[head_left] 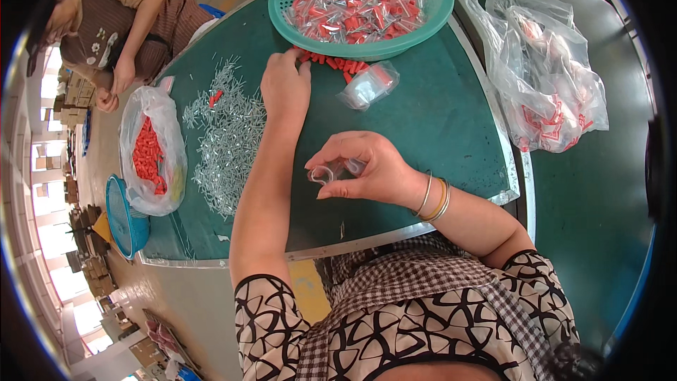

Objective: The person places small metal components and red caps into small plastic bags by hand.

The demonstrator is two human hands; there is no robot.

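My left hand (288, 85) reaches to the near rim of the green basket, its fingers closed on a red plastic piece at the left end of a row of small red plastic pieces (338, 64). Some of that row lies under the rim's edge. Nearer to me, my right hand (370, 167) grips a small clear plastic bag (338, 169), its mouth rounded open between thumb and fingers. Flat on the table just beyond the right hand is a stack of clear plastic bags (369, 86). The green basket (273, 10) is full of clear packets with red pieces inside.
Many small clear-and-silver pins (229, 144) are spread left of my left forearm, with a few red pieces on top. Farther left stand a white plastic bag (175, 169) of red pieces and a blue basket (118, 219). A filled plastic bag (550, 92) lies right. Another person (123, 14) sits far left.
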